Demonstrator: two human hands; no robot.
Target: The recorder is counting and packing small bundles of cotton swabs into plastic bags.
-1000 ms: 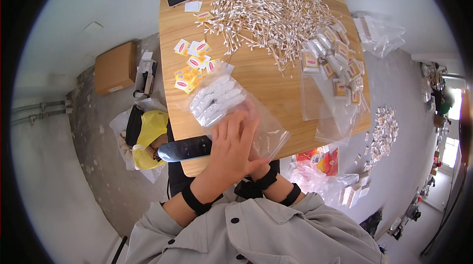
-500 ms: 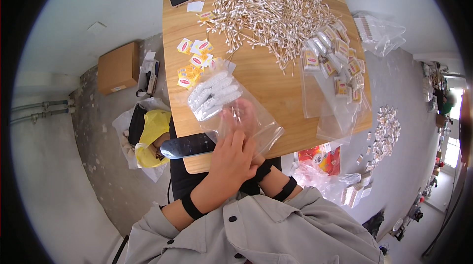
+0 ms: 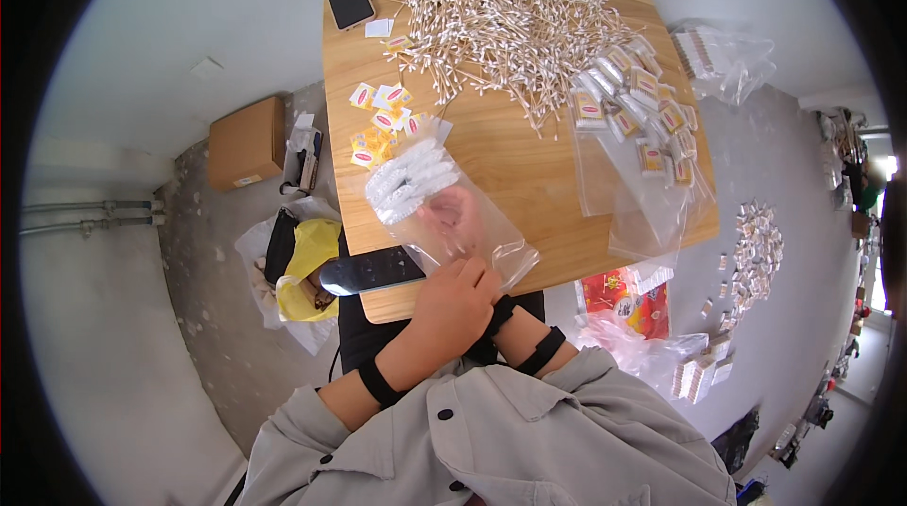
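A clear plastic bag (image 3: 501, 256) lies slanted over the near left part of the table, its far end filled with several white, rolled bundles (image 3: 411, 175). My right hand (image 3: 455, 221) is inside it, seen through the film, fingers curled up against the bundles; whether they grip one is hidden. Across my right wrist, my left hand (image 3: 455, 303) has its fingers bent together on the bag's near edge. Yellow and white label cards (image 3: 383, 123) lie scattered just beyond the bag's far left side.
A large heap of cotton swabs (image 3: 510, 15) covers the table's (image 3: 510, 166) far side. Small packed bundles (image 3: 647, 104) rest on clear bags at right. A dark phone (image 3: 350, 2) sits far left; a long dark glossy object (image 3: 373, 270) juts from the near left edge.
My left hand has slid down toward my right wrist, its fingers now more bunched. The right hand stays in the bag. The whole view has shifted slightly.
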